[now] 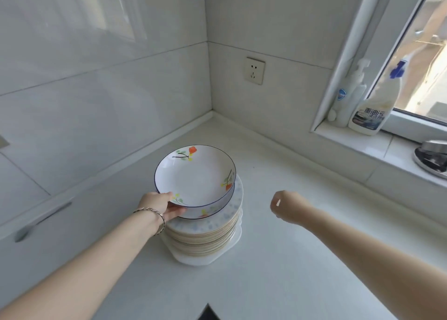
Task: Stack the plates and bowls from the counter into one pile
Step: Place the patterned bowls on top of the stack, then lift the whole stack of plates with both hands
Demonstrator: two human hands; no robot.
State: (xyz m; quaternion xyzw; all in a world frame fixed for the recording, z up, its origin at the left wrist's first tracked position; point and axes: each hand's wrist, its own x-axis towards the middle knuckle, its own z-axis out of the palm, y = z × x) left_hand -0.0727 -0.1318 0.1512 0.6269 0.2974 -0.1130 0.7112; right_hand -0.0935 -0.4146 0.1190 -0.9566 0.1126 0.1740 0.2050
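On counter [285, 266], my left hand [158, 204] grips floral plate [196, 177] atop pile [205, 240]; right hand [287, 207] loose, empty; stacking looks nearly done.

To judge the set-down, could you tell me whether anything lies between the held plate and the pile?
Only the left hand itself: its fingers lie under the near rim of the plate, above the pile.

We look down on a white counter [278, 266] that runs to the tiled wall corner at twelve o'clock. Near its middle stands one pile of dishes [205, 235], whose lowest piece, a white dish with rounded corners [193, 259], rests directly on it. At six o'clock a dark corner [208, 313] meets the near edge.
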